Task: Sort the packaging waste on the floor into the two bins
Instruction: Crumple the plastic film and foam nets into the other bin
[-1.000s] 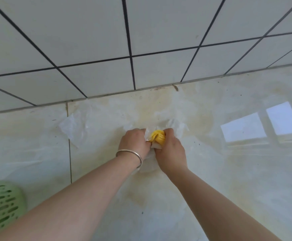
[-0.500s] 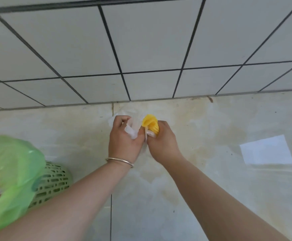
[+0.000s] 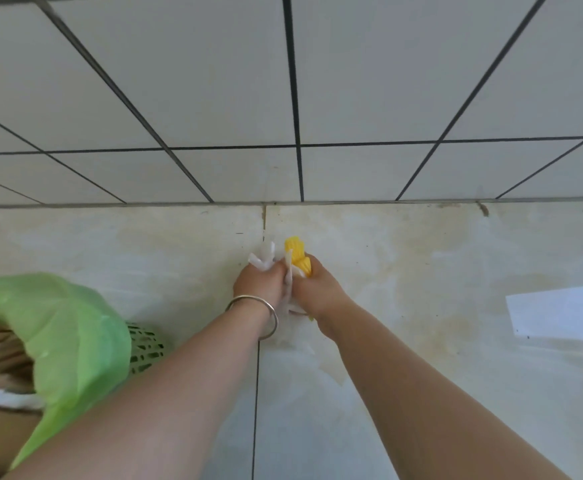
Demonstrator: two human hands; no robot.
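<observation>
Both hands now lift the waste: left hand clenches bunched wrap, right hand grips yellow foam; green-lined bin appears beside left arm, ready for sorting.

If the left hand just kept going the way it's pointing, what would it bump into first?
Probably the tiled wall. The left hand, clutching white plastic wrap, points forward over bare floor; depth is hard to judge.

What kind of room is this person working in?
Probably a tiled room in a home, perhaps a kitchen or washroom; I cannot tell which. A white tiled wall meets a glossy marble-look floor, and a green mesh bin with a green bag liner stands at left.
</observation>
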